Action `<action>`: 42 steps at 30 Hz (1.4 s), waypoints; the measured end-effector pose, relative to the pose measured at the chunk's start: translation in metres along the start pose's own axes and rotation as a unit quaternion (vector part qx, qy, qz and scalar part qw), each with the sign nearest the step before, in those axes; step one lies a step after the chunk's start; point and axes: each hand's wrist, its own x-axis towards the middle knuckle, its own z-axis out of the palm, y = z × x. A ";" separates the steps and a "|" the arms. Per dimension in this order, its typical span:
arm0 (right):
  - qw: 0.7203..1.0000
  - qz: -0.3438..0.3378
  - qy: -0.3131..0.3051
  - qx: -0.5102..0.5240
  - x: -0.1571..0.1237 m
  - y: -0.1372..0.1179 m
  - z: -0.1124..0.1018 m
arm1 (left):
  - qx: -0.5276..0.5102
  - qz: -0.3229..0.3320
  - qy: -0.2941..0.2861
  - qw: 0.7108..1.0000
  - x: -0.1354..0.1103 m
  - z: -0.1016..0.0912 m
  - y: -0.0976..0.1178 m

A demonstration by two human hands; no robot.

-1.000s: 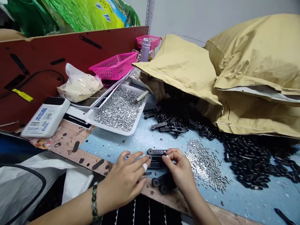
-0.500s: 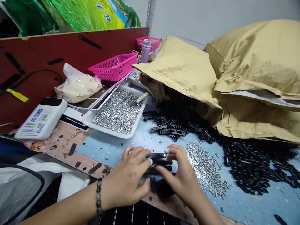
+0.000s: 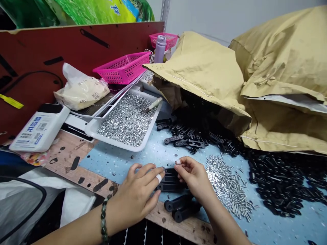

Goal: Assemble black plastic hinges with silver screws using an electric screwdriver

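Step in hand: you have both hands at a stack of black slotted bars [image 3: 170, 180], working it at close range.
Left hand [image 3: 136, 199]: your fingers are extended and lightly spread, their tips on the stack's left end; it is not pinching. White tape circles one finger [image 3: 158, 178], and a beaded bracelet [image 3: 104, 217] sits on your wrist.
Right hand [image 3: 194, 178]: your thumb and forefinger are pressed together at the stack's top right corner. Whether they pinch something small, I cannot tell.
Part location: the stack lies between your hands on a pale blue mat [image 3: 143, 146], near its front edge.
Adjacent stock: two thicker black bars [image 3: 180, 208] lie just below the stack. Loose steel screws [image 3: 227, 185] lie right of your right hand, and a white tray [image 3: 114, 143] of steel nuts [image 3: 126, 119] lies beyond.
Next move calls for: in my judgement, a steady hold on the stack, keeping its bars aligned.
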 end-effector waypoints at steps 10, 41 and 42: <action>0.997 0.032 0.016 0.069 0.001 -0.002 0.006 | 0.039 0.018 -0.006 0.999 -0.001 0.000 0.000; 0.878 -0.284 0.092 -0.375 -0.070 0.061 0.008 | -0.029 -0.028 -0.041 0.998 0.009 0.046 0.049; 0.871 -0.288 0.071 -0.392 -0.068 0.061 0.009 | -0.024 -0.033 -0.030 0.999 0.009 0.047 0.051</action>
